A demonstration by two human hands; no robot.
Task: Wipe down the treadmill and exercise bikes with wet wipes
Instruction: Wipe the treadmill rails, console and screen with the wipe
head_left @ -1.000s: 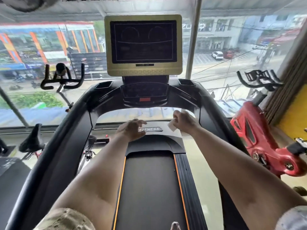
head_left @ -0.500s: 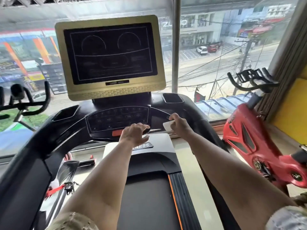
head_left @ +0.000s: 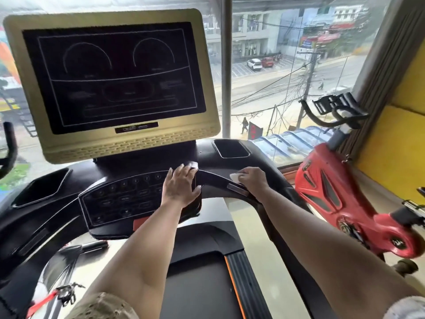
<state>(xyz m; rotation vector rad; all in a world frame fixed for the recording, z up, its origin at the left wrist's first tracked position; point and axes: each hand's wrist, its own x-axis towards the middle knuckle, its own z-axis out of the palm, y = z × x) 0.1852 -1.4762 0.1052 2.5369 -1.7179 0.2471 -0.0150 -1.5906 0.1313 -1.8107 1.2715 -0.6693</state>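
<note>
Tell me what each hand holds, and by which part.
Right hand holds the wet wipe, mostly hidden beneath it, one edge showing. Left hand holds nothing; it lies flat on the control panel.

2 hands: left hand [head_left: 181, 187], right hand [head_left: 251, 180]. 1 wipe [head_left: 235, 176], at right hand's fingers. 1 treadmill [head_left: 197, 291]. 1 screen [head_left: 115, 77] above left hand. 1 keypad [head_left: 124, 199] under left hand. 2 trays: left tray [head_left: 41, 187] far left of left hand, right tray [head_left: 231, 148] just beyond right hand. 2 bikes: red bike [head_left: 326, 192] right of right hand, second bike [head_left: 9, 146] far left, mostly cut off.
</note>
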